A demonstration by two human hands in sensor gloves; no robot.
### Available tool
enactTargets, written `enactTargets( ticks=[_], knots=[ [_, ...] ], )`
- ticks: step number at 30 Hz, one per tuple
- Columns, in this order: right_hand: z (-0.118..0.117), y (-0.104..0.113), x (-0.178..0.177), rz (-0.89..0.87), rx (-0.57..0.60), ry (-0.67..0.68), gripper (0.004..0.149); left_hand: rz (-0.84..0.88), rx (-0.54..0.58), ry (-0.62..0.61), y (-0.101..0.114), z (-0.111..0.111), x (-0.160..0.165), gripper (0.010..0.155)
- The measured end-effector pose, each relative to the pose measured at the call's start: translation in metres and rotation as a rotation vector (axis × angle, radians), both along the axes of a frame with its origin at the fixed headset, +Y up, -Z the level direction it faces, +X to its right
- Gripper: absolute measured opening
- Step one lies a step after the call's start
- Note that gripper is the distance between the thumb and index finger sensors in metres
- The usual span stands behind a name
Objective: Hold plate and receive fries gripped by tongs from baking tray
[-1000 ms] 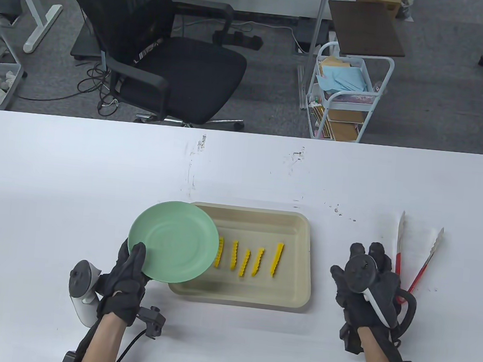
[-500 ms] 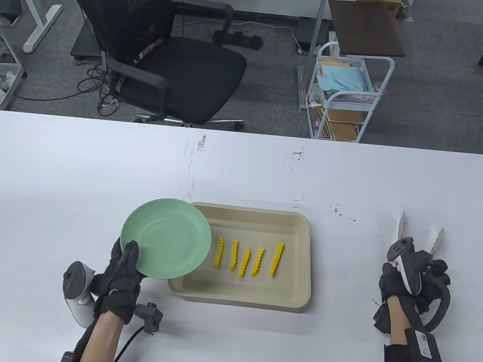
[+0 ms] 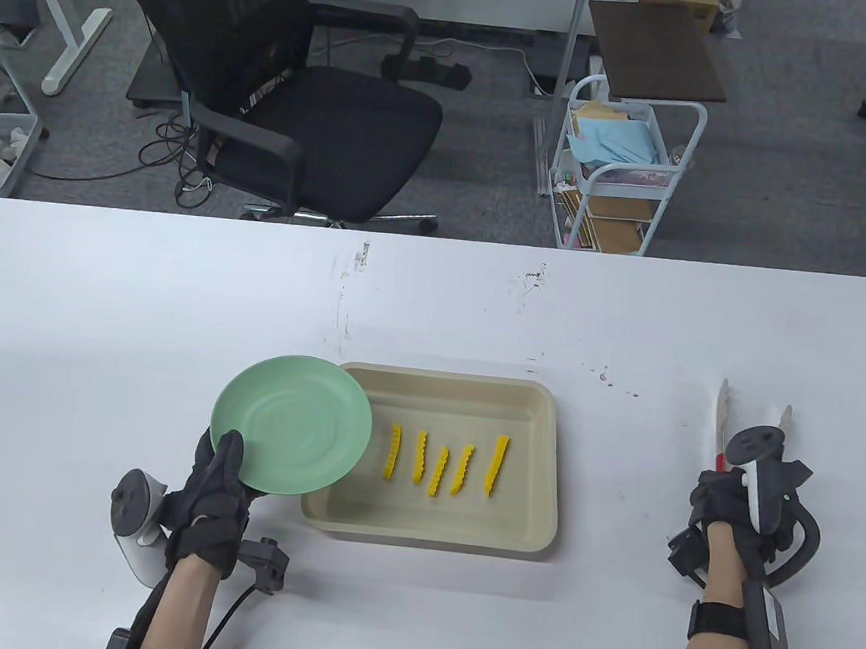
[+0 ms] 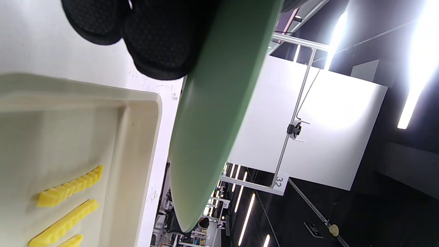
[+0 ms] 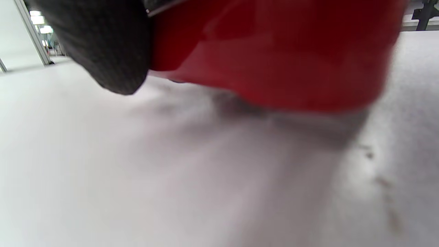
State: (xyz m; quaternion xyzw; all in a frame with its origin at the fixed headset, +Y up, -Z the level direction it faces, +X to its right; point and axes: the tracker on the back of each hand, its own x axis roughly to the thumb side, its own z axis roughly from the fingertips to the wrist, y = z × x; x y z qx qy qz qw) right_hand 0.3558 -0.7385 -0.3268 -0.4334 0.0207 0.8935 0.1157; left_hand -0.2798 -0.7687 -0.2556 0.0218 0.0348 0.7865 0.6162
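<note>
Fries (image 3: 442, 465), five in all, lie in a row in one beige baking tray (image 3: 537, 515) on the counter (image 3: 102, 295). Only the table view shows the left hand (image 3: 214, 501) gripping one green plate (image 3: 292, 424) at its near rim, raised beside the tray. The right hand (image 3: 736, 510) rests over one pair of tongs (image 3: 720, 421); the right wrist view alone shows a gloved finger against their red handle (image 5: 274, 51), though whether it grips them I cannot tell.

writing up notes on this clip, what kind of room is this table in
Probably an office or lab workspace, not a kitchen: a black office chair, a white rolling cart of papers and boxes, and cables on grey carpet behind the white table.
</note>
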Motion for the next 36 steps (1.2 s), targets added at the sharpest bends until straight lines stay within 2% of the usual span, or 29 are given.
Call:
enactTargets(
  ticks=[6, 11, 13, 15, 19, 20, 23, 27, 33, 36],
  knots=[
    [0.011, 0.024, -0.005, -0.074, 0.131, 0.095, 0.045, -0.011, 0.029, 0.034, 0.003, 0.001, -0.004, 0.065],
    [0.019, 0.05, -0.031, -0.089, 0.187, 0.336, 0.055, -0.001, 0.035, 0.043, 0.004, 0.002, -0.006, 0.065],
    [0.026, 0.063, -0.048, -0.078, 0.249, 0.435, 0.075, -0.003, 0.039, 0.043, 0.004, 0.002, -0.006, 0.065],
    [0.033, 0.074, -0.066, -0.082, 0.264, 0.535, 0.085, -0.007, 0.041, 0.045, 0.004, 0.002, -0.007, 0.065],
    [0.05, 0.09, -0.109, -0.036, 0.287, 0.713, 0.081, -0.013, 0.04, 0.048, 0.003, 0.002, -0.007, 0.065],
    [0.053, 0.091, -0.118, -0.021, 0.272, 0.745, 0.079, -0.013, 0.041, 0.047, 0.003, 0.002, -0.007, 0.066],
    [0.061, 0.087, -0.148, -0.023, 0.125, 0.863, 0.074, -0.015, 0.042, 0.046, 0.003, 0.003, -0.007, 0.066],
    [0.069, 0.068, -0.181, -0.058, -0.076, 0.953, 0.072, -0.022, 0.042, 0.041, 0.003, 0.003, -0.007, 0.066],
    [0.065, 0.05, -0.2, 0.024, -0.169, 0.939, 0.07, -0.028, 0.038, 0.032, 0.003, 0.003, -0.006, 0.066],
    [0.062, 0.042, -0.208, 0.035, -0.271, 0.935, 0.07, -0.022, 0.032, 0.023, 0.002, 0.003, -0.006, 0.066]
  ],
)
